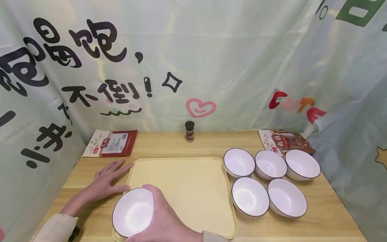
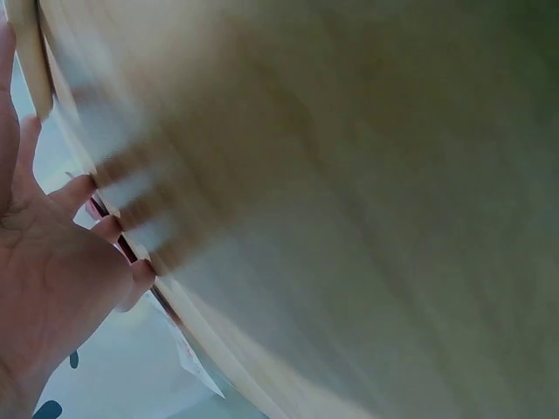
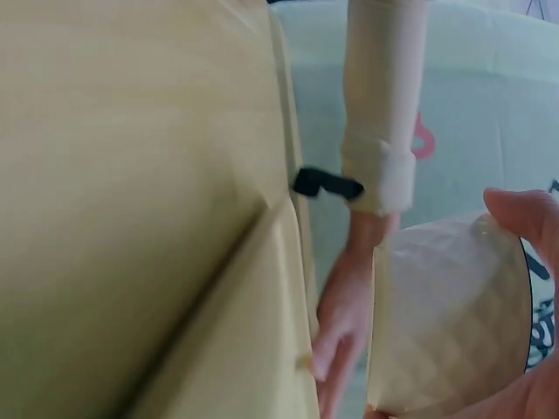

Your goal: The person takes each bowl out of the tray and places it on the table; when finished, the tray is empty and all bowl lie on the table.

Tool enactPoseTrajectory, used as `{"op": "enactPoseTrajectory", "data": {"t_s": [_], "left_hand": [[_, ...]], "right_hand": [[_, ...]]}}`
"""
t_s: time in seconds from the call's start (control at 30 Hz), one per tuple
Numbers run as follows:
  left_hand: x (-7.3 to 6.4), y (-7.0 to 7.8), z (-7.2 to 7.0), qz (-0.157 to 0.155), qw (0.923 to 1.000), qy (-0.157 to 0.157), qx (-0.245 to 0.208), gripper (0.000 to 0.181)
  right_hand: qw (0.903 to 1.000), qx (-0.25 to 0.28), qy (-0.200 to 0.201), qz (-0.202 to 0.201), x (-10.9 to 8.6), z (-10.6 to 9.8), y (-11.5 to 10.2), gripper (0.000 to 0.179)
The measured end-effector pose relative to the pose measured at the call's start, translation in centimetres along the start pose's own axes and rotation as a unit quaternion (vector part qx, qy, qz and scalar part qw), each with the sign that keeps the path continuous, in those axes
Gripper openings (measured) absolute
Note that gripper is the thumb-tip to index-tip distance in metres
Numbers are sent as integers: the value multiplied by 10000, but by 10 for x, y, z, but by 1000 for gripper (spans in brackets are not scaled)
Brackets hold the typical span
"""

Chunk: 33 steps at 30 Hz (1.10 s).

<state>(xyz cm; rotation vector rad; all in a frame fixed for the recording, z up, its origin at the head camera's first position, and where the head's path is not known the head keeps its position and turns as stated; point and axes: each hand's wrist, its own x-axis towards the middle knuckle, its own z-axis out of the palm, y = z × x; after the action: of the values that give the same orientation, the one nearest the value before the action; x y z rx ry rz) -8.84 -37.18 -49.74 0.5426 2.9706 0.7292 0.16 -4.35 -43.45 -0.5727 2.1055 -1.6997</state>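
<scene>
A white bowl (image 1: 133, 211) with a dark rim is over the near left corner of the yellow tray (image 1: 181, 198) in the head view. My right hand (image 1: 166, 218) grips it from the right, thumb and fingers spread round its sides. In the right wrist view the bowl (image 3: 454, 314) shows a faceted outer wall. My left hand (image 1: 105, 181) is spread at the tray's left edge, its thumb and forefinger reaching the rim. The left wrist view shows that hand (image 2: 61, 262) with fingertips down on the wooden table.
Several matching bowls (image 1: 250, 196) stand close together right of the tray, some right against its edge. At the back are a red and white packet (image 1: 110, 144), a small black-capped jar (image 1: 189, 131) and a brown packet (image 1: 288, 143). A printed curtain (image 1: 235, 67) hangs behind the table.
</scene>
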Motion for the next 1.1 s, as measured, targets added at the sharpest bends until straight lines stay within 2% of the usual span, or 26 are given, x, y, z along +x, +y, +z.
{"op": "enactPoseTrajectory", "data": {"t_s": [0.27,0.6,0.87,1.1], "left_hand": [[3,-1,1,52,10000,-6,81,87],[2,-4,2,72,9999,-2,125,89],[4,-5,3,88,9999,1,86,89],[1,-4,3,98,9999,-33,6,89]], "right_hand": [[9992,-155,252,-271,3,-32,-4,119],[9976,-373,555,-182,-5,-65,-13,122],[9962,-212,847,-59,-8,-101,-17,125],[9897,-329,1377,227,-20,-138,-24,127]]}}
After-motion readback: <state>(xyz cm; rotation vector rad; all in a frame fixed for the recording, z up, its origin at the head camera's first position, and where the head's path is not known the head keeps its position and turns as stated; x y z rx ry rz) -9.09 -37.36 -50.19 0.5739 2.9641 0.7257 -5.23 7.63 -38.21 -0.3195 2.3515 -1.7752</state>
